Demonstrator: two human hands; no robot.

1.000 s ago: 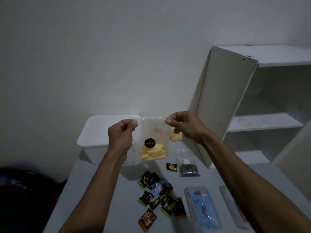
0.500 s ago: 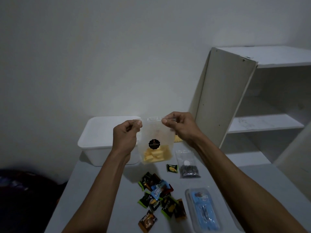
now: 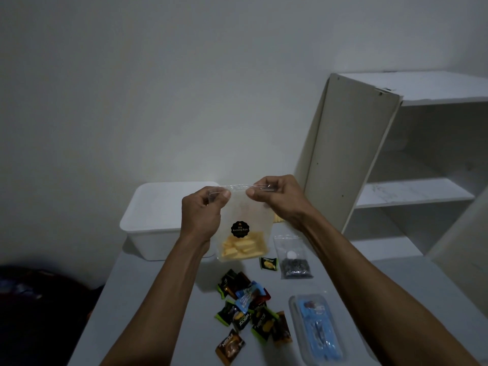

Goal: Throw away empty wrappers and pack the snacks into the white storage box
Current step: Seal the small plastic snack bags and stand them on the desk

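Held up at the centre of the frame, in front of the white storage box [image 3: 158, 207], the clear pouch [image 3: 244, 223] hangs from its top strip, pinched at each corner by the left hand [image 3: 202, 215] and right hand [image 3: 277, 198]. It looks light, thin and slippery, with brittle yellow sticks [image 3: 241, 247] weighting the bottom, so the stiffer seal strip is probably the safest hold. Whether that seal is closed is hard to make out, the box's inside is hidden, and the blue packet [image 3: 318, 328] at lower right is cut off.

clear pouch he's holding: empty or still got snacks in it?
Not empty. The clear pouch has yellow sticks filling its bottom part, below the black label. Left hand and right hand pinch its top corners.
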